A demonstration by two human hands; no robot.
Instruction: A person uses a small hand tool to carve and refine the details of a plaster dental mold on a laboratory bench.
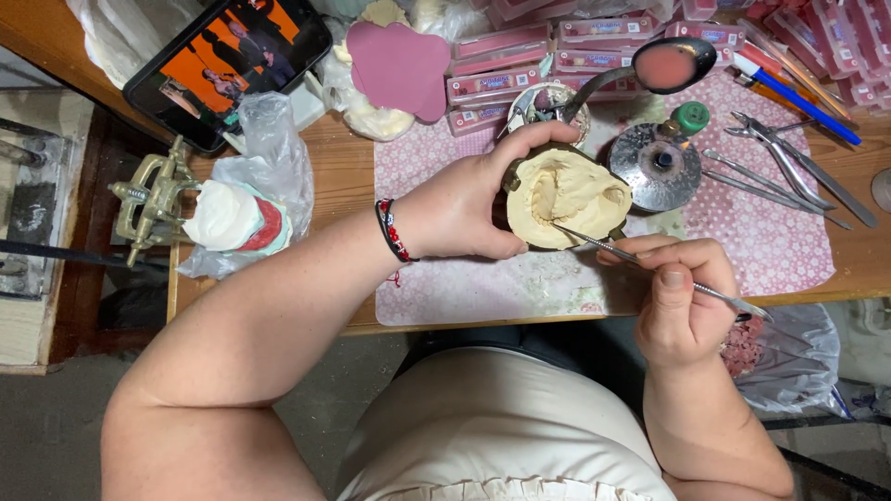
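Firmly cup the plaster mould [566, 197] in the left hand [459, 209], fingers wrapped round it. Pinch the metal pick [650, 267] between right hand [682, 297] fingers; scrape lightly along the rim.

wooden table [343, 176] | pink dotted mat [742, 232] | grey floor [56, 427]

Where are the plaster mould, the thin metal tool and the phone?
plaster mould [564, 197], head view, middle of its cream surface.
thin metal tool [594, 243], head view, bare shaft near the tip.
phone [227, 65], head view, middle of its screen.
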